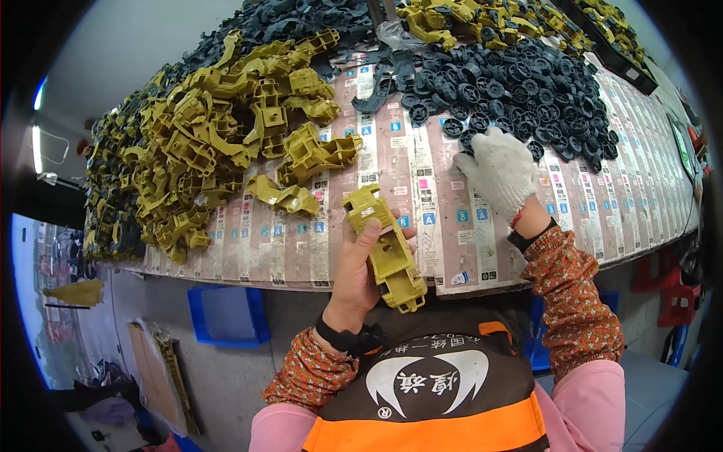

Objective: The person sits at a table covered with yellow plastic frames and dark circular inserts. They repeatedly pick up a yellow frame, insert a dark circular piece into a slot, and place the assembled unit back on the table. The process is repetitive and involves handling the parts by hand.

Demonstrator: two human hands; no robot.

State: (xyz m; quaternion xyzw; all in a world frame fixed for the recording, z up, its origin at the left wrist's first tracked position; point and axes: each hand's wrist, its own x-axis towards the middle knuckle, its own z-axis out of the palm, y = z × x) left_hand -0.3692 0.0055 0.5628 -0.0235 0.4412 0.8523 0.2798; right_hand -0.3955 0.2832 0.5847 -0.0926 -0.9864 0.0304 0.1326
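Note:
My left hand (357, 262), bare, is closed around a yellow plastic toy vehicle body (390, 260). The hollow, framed side of this body faces up, and my thumb presses on it near its far end. On my right hand (500, 170) is a white knitted glove. It reaches to the near edge of a heap of dark toy wheels (520, 87), thumb apart from the bent fingers. A few wheels lie right at its fingertips, which are partly hidden; no wheel shows clearly in its grip.
Yellow vehicle bodies (218, 113) are piled on the left of the tape-covered table (467, 241), with dark plastic parts (294, 26) behind. A black tray (625, 60) of yellow parts stands far right. Below the table are a blue bin (228, 315) and a red stool (678, 301).

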